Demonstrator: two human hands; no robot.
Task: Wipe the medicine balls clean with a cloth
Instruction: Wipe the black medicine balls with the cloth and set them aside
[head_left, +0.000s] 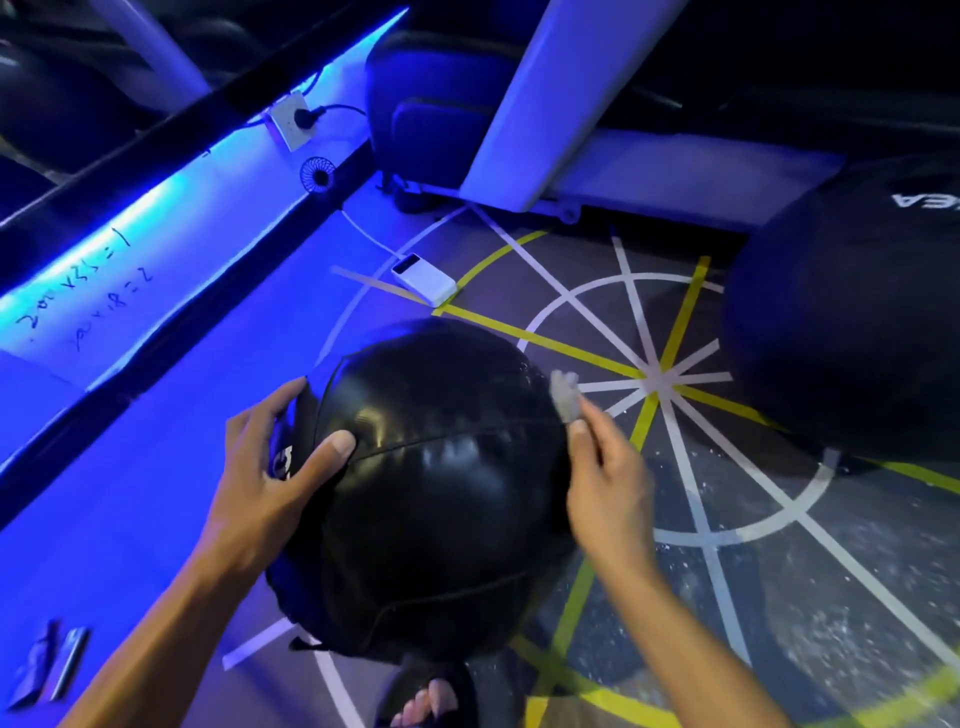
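Left hand (270, 467) splays at nine o'clock on the glossy, likely heavy, soft-skinned medicine ball (441, 483), best steadied there, while right hand (605, 483) pinches a small cloth (565, 397) at two o'clock.

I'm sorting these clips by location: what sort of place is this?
Most likely a gym or fitness studio. Two large black medicine balls sit on the floor, one under the hands and another to the right. The floor bears taped white and yellow agility lines, and a blue LED strip lights the wall's edge.
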